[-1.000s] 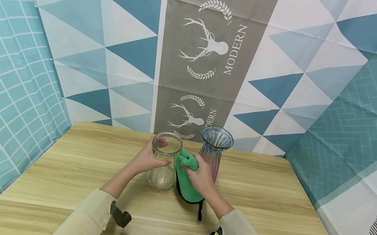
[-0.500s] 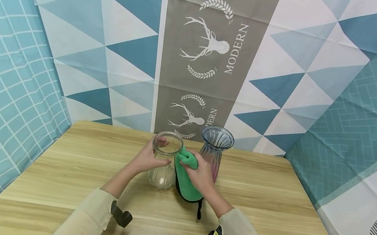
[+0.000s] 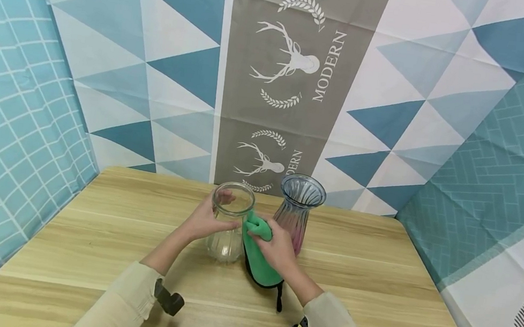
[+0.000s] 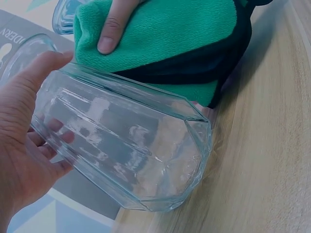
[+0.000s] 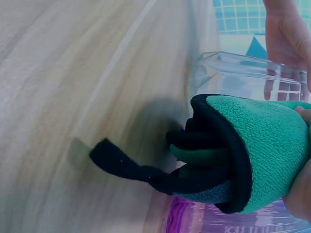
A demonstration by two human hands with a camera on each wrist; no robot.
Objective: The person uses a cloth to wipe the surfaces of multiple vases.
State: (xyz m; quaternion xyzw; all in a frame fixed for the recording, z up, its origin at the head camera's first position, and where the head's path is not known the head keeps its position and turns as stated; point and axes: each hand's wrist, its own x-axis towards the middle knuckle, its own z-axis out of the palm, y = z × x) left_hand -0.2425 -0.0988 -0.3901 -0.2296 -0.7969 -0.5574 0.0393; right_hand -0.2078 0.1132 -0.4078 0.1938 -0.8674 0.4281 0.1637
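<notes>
A clear, ribbed glass vase [image 3: 224, 246] stands upright on the wooden table. My left hand [image 3: 207, 219] grips it around the neck, thumb in front and fingers behind. In the left wrist view the faceted glass vase [image 4: 131, 141] shows its thick base on the wood. My right hand [image 3: 279, 245] pinches a folded green cleaning cloth [image 3: 262, 263] with black edging, held against the right side of the glass. The right wrist view shows the layered folds of the cloth [image 5: 267, 141] and a black hanging loop [image 5: 121, 162] dangling from its edge.
A second glass vase [image 3: 299, 195], blue at the flared top and pink lower down, stands just behind and right of my right hand. The wooden table [image 3: 353, 303] ends at a patterned backdrop [image 3: 280, 84]. Tile-patterned sheets [image 3: 10, 75] flank the sides.
My right hand has shifted slightly with the cloth, whose lower end swings a little right and toward me. My left hand keeps its grip on the clear vase, which stays put.
</notes>
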